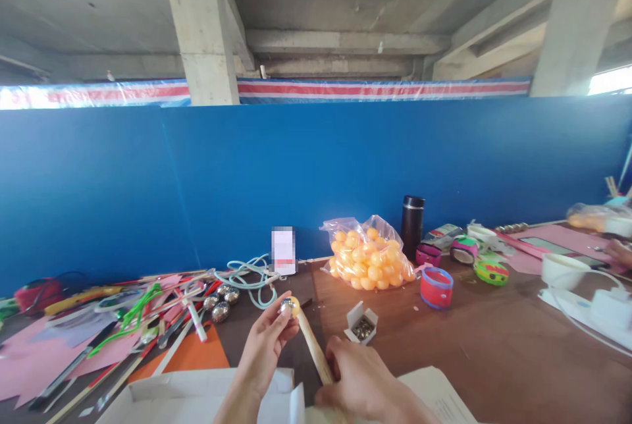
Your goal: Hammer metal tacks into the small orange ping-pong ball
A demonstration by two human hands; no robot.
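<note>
Head view: left hand (266, 340) pinches a silver-and-yellow ball (290, 307) between its fingers, above the worktop (494, 338). Right hand (358, 371), blurred, has its fingers curled around a wooden stick (314, 345); stick tip at the ball, contact cannot be told. Blue partition (306, 167) bounds the far edge; widest room lies right, toward the white cup (560, 270). White box (197, 394) crowds the left forearm; small box (362, 325) of metal pieces sits just beyond the right hand, bag of orange balls (370, 259) behind it.

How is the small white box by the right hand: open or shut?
The box is open: its flaps are raised and shiny pieces show inside.
</note>
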